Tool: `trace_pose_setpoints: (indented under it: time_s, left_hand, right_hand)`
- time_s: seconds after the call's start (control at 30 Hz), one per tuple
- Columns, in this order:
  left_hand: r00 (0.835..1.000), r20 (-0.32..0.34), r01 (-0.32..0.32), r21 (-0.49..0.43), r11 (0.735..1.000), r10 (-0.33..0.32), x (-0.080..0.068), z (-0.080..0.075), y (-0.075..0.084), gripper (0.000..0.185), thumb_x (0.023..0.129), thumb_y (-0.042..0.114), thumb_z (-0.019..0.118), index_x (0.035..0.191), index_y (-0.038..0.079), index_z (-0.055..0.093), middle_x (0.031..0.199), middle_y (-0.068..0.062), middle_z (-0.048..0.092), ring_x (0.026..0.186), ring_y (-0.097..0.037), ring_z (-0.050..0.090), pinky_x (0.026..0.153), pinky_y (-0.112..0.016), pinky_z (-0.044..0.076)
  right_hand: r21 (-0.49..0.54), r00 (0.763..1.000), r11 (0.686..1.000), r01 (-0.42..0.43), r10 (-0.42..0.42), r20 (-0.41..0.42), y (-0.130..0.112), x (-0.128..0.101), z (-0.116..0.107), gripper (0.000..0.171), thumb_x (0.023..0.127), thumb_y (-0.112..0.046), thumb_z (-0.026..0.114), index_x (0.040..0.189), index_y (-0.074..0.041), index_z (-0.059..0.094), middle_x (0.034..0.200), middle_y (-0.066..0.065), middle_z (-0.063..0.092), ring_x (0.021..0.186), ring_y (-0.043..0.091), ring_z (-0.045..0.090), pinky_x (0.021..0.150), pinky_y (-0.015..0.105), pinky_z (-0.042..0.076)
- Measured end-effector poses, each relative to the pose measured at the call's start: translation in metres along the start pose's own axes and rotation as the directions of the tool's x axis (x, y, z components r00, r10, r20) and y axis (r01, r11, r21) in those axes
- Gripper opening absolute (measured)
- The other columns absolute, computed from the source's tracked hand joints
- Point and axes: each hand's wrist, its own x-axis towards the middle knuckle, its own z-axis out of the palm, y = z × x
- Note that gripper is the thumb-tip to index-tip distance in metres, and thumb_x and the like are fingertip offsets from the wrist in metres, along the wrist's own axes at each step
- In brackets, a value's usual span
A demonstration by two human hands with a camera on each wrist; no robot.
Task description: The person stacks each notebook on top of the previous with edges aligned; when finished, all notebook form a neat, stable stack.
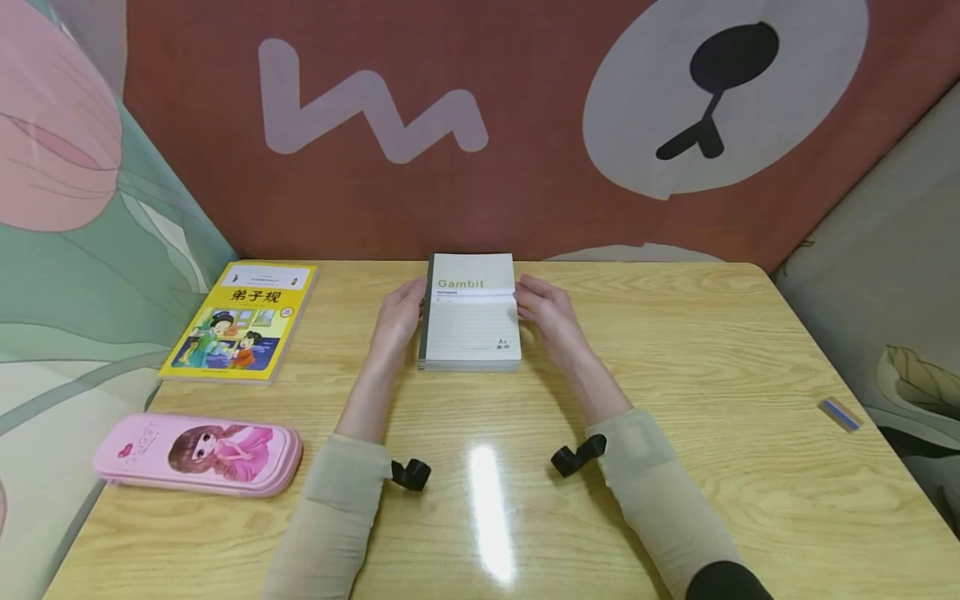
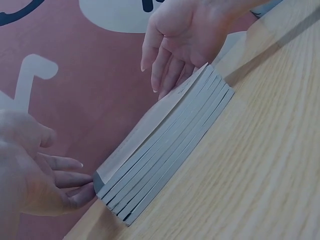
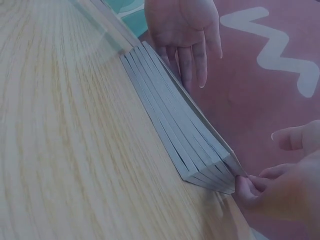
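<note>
head view: two hands (image 1: 397,321), six stacked notebooks (image 1: 471,321)

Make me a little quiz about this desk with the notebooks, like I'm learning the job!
1. True or false: the yellow picture book lies to the left of the stack of notebooks.
2. Which thing lies nearest the person, on their left side? A) pink pencil case B) small eraser C) yellow picture book
3. Fill in: the left hand and right hand touch the stack on its two ____.

Key
1. True.
2. A.
3. Sides: the hands' fingers rest against the left and right edges of the stack on the wooden table.
</note>
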Motion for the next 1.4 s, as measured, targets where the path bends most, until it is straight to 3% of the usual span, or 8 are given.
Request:
trace_pose_setpoints:
  time_s: [0.3,1.03,1.2,1.33,1.4]
  left_hand:
    - [1.0,0.001,0.028,0.033,0.999,-0.028,-0.002,-0.003,0.002,0.059,0.111,0.041,0.038,0.159,0.007,0.037,0.167,-0.01,0.037,0.158,-0.026,0.03,0.131,-0.043,0.025]
    - [0.999,0.021,0.045,0.039,0.998,-0.046,-0.002,-0.004,-0.007,0.062,0.11,0.042,0.038,0.16,0.006,0.035,0.168,-0.009,0.034,0.159,-0.025,0.026,0.132,-0.041,0.023]
    - [0.998,0.055,0.038,0.016,0.999,-0.038,0.001,-0.008,-0.013,0.061,0.11,0.038,0.041,0.16,0.004,0.034,0.166,-0.013,0.037,0.156,-0.028,0.032,0.131,-0.042,0.025]
    - [0.996,0.087,0.024,0.055,0.998,-0.029,0.007,-0.019,-0.007,0.062,0.11,0.037,0.041,0.162,0.005,0.03,0.166,-0.014,0.037,0.152,-0.03,0.038,0.129,-0.043,0.031]
    - [0.995,0.095,0.002,0.107,0.994,-0.013,0.01,-0.027,0.003,0.062,0.11,0.038,0.041,0.163,0.007,0.028,0.167,-0.013,0.036,0.152,-0.03,0.038,0.128,-0.043,0.031]
  right_hand:
    - [-0.002,1.0,1.0,-0.016,0.016,-0.003,0.0,0.002,0.002,0.064,0.104,-0.011,0.054,0.161,0.002,0.027,0.168,0.016,0.033,0.154,0.026,0.037,0.127,0.04,0.035]
    - [-0.063,0.998,0.997,-0.054,0.056,0.02,0.01,0.0,0.002,0.066,0.103,-0.015,0.057,0.161,0.0,0.028,0.168,0.014,0.033,0.155,0.027,0.034,0.126,0.043,0.035]
    - [-0.074,0.997,0.995,-0.065,0.068,0.035,0.014,0.002,-0.005,0.067,0.104,-0.017,0.057,0.163,-0.005,0.026,0.168,0.015,0.031,0.155,0.028,0.034,0.126,0.045,0.036]
    - [-0.126,0.998,0.992,-0.03,0.036,0.052,0.014,0.004,-0.014,0.068,0.105,-0.02,0.057,0.164,-0.009,0.024,0.168,0.018,0.031,0.154,0.031,0.034,0.125,0.049,0.036]
    - [-0.219,0.998,0.976,0.017,-0.005,0.055,0.012,0.006,-0.023,0.068,0.105,-0.023,0.056,0.163,-0.008,0.026,0.167,0.02,0.032,0.153,0.034,0.036,0.125,0.05,0.036]
